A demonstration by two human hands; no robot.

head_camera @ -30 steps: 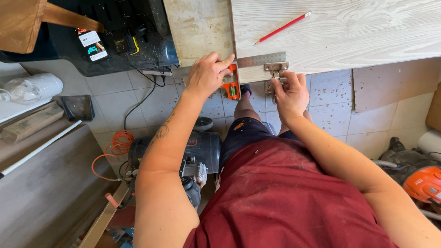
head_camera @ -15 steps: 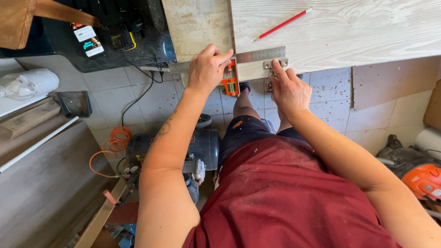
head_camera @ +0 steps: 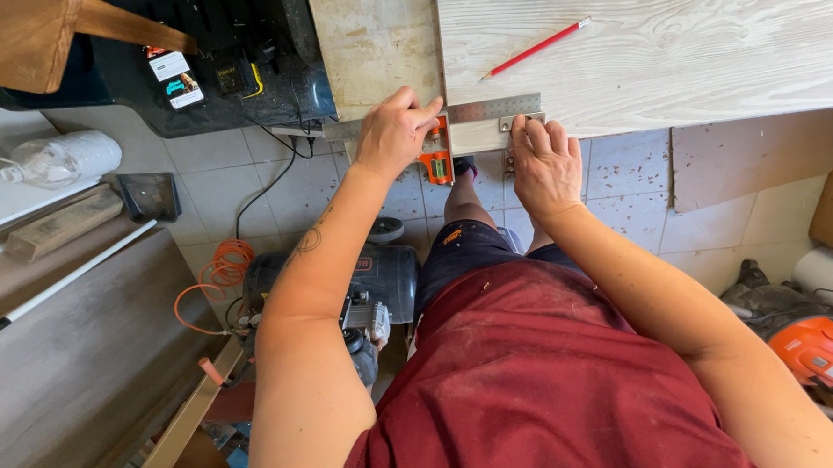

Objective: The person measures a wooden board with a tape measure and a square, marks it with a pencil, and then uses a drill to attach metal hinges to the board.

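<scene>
Head view, pale wood panel (head_camera: 690,54) over tiled floor (head_camera: 639,187), red pencil (head_camera: 537,48)

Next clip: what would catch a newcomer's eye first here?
Both hands at the near edge of the pale wooden panel: the left hand presses an orange-bodied combination square against it, and the right hand steadies a small metal fitting beside the ruler. A red pencil lies on the panel above.

We cannot see the square's (head_camera: 458,120) orange head fully: the left hand (head_camera: 391,132) covers it. The desk (head_camera: 671,54) runs off at 12 and 3 o'clock.
</scene>
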